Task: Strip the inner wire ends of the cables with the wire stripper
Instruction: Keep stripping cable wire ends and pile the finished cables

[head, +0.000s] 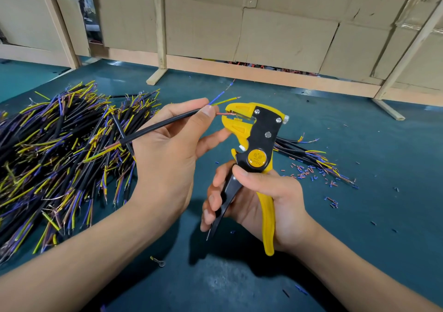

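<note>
Black cable point(155, 125), brown inner wire point(221, 114) in yellow-black wire stripper point(254, 139) jaws

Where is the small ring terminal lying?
In the head view, the ring terminal lies on the green table, low and centre-left, just beyond the left forearm.

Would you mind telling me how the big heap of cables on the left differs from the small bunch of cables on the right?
The large heap of black cables sprawls in a tangle; the small bunch of black cables lies roughly parallel. Cut bits of insulation surround the bunch, few lie by the heap. The heap sits beside the left hand, the bunch behind the yellow-and-black wire stripper. Both show blue and yellow-green inner wires.
</note>
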Demonstrator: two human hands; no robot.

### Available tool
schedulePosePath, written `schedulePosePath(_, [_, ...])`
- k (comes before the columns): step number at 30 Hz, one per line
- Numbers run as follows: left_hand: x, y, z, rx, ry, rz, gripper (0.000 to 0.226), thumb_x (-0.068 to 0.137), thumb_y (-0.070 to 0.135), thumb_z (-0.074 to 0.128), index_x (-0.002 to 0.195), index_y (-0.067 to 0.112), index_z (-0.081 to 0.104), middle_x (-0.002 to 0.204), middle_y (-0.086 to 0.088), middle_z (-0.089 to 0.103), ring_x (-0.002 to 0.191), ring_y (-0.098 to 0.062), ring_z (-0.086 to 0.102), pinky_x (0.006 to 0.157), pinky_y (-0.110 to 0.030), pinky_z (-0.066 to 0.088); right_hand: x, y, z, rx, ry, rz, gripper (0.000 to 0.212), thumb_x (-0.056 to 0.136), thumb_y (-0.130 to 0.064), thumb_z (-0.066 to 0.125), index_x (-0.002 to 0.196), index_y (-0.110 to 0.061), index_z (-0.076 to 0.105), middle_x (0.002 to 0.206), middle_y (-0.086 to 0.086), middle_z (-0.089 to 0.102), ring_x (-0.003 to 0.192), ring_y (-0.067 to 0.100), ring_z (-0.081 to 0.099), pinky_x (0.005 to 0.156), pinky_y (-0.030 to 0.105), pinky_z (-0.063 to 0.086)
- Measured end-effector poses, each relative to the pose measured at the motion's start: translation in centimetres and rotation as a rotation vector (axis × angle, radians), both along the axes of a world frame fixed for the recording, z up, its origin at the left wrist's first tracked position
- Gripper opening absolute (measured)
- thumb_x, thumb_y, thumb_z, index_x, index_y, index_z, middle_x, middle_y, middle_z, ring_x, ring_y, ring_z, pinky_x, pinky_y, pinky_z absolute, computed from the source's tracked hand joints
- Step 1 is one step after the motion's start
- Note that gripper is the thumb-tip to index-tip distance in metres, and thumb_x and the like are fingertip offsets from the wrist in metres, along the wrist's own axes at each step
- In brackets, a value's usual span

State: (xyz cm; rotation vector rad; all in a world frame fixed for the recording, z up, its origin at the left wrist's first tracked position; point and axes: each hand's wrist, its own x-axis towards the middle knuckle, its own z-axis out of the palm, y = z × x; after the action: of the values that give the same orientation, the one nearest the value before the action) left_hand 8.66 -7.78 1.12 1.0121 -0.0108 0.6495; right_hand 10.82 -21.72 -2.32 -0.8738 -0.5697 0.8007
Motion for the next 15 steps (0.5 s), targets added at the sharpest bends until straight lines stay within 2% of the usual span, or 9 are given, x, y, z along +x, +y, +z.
schedulePosePath(8, [-0.12,-0.02,-0.1,0.092,-0.029,0.072,0.002,0.089,-0.001,0.071,0.088,0.001,0.071,0.084,-0.014,0.072,0.085,-0.026,0.075,0.074,-0.036,0.062,-0.04,-0.05,-0.12,0.005,-0.021,0.016,0.026,0.089,-0.025,0.064,0.095,0.001,0.061,0.079,0.019,0.061,0.074,0.036,0.063,0.077,0.051,0.053])
schedulePosePath(15, [-0.21,0.12,0.0,0.139,-0.053,0.09,0.003,0.089,-0.001,0.071,0.088,0.002,0.071,0.08,-0.011,0.073,0.085,-0.026,0.074,0.073,-0.037,0.063,0.11,-0.12,-0.16,0.014,-0.036,0.023,0.026,0.089,-0.024,0.065,0.094,0.001,0.061,0.078,0.019,0.06,0.074,0.036,0.063,0.077,0.052,0.052])
